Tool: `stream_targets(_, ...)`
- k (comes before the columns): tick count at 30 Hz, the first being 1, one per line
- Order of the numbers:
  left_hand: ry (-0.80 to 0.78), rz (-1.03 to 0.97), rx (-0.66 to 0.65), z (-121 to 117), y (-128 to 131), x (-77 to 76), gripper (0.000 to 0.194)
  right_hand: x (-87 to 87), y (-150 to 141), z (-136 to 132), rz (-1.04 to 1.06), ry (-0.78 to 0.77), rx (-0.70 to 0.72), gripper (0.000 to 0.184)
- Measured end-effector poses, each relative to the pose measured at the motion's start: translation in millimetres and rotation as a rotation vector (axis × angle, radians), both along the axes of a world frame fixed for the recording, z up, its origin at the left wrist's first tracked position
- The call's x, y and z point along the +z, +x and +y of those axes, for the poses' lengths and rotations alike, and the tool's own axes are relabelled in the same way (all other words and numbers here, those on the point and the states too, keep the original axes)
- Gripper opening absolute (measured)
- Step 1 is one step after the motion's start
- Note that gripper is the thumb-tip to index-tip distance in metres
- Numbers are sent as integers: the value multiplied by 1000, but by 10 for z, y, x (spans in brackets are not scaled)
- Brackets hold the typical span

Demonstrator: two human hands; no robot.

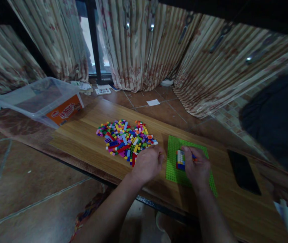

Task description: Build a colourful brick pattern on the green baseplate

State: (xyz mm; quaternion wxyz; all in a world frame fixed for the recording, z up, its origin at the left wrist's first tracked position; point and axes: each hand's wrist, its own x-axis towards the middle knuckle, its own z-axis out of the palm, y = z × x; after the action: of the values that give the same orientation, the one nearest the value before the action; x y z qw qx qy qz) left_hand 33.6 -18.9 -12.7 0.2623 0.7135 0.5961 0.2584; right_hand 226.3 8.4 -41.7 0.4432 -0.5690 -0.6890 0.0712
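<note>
A small build of toy bricks (180, 160), with white, yellow, blue and red showing, sits on a green studded baseplate (172, 168). My right hand (198, 165) is closed over the build's right part, thumb and fingers bent around it; orange and blue bits show between them. Much of the build is hidden beneath this hand. To the left, my left hand (149, 162) has its fingers curled together at the right edge of a loose heap of mixed toy bricks (122, 138). Whatever its fingertips may hold is hidden.
The wooden tabletop (88, 135) carries a black phone-like slab (243, 172) right of the baseplate. A clear plastic bin (40, 101) with an orange label stands at the left end. Beyond are striped curtains (133, 47) and a tiled floor with a white paper (153, 102).
</note>
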Motion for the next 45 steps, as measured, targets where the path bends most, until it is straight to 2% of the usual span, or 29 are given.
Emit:
stream_targets(6, 8, 45, 216, 123, -256, 12, 20, -28, -179, -34, -36, -26, 141, 24)
stream_targets(11, 92, 130, 313, 189, -361, -15, 24, -44, -326, -61, -79, -47, 229, 22)
stream_targets(14, 217, 207, 287, 264, -340, -46, 31, -26, -427, -126, -89, -62, 290, 21)
stream_targets(18, 344, 265, 139, 423, -263, -115, 37, 1, -553, -225, -97, -94, 377, 20)
stream_targets(21, 334, 288, 77, 533, -213, -195, 36, 3, -605, -267, -105, -111, 438, 19)
stream_targets(24, 271, 315, 83, 589, -199, -257, 30, -1, -608, -276, -112, -110, 460, 19)
stream_targets(28, 277, 276, 105, 573, -222, -209, 31, 21, -580, -273, -97, -88, 449, 18)
stream_targets(30, 278, 175, 137, 531, -218, -139, 30, 38, -563, -272, -75, -67, 410, 19)
stream_targets(32, 229, -19, 168, 470, -182, -78, 29, 46, -543, -268, -25, -37, 322, 19)
stream_targets(35, 34, -473, 179, 350, -59, -59, 25, 30, -506, -253, 114, -22, 167, 19)
stream_targets(37, -130, -766, 177, 268, 48, -84, 21, 12, -483, -239, 197, -31, 118, 25)
stream_targets(39, -275, -964, 186, 199, 144, -106, 17, 4, -466, -230, 220, -41, 130, 28)
stream_targets(41, -392, -1098, 188, 154, 208, -106, 15, 14, -452, -226, 200, -52, 165, 22)
stream_targets(45, -552, -1263, 223, 125, 233, -66, 18, 64, -421, -228, 166, -75, 242, 18)
